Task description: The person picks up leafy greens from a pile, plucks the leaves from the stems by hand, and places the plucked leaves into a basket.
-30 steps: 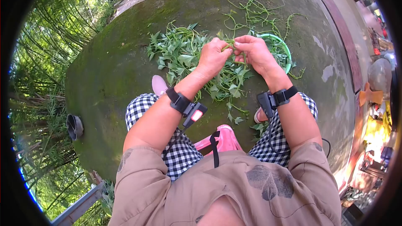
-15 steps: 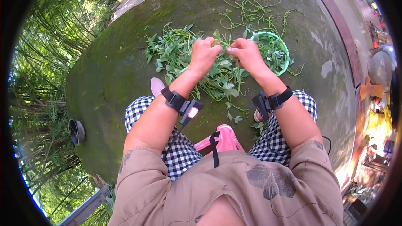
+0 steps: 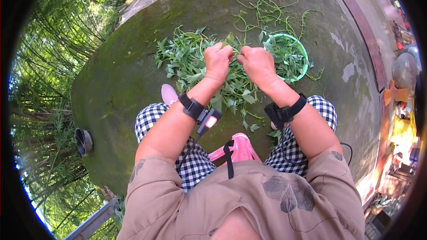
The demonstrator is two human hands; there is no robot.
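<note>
A heap of leafy green vines (image 3: pixel 187 60) is spread on the mossy ground in front of me. Above the heap, my left hand (image 3: pixel 218 62) is closed around a leafy green stem, its fingers curled. Close on its right, my right hand (image 3: pixel 257 65) is closed too, thumb and fingers pinched at the stem between the hands; the grip is partly hidden. Just beyond my right hand stands a round basket with a light green rim (image 3: pixel 307 60), holding picked leaves (image 3: pixel 287 55).
Bare, thin vine stems (image 3: pixel 271 11) lie beyond the basket. A pink stool (image 3: pixel 242 144) shows between my knees. At far left sits a dark pot (image 3: pixel 83 141) near bamboo-like plants. An orange object (image 3: pixel 393 93) and household clutter line the right edge.
My right hand has shifted slightly left and towards me, turning so its back shows more. My left hand has moved only a little. The heap and basket look about the same.
</note>
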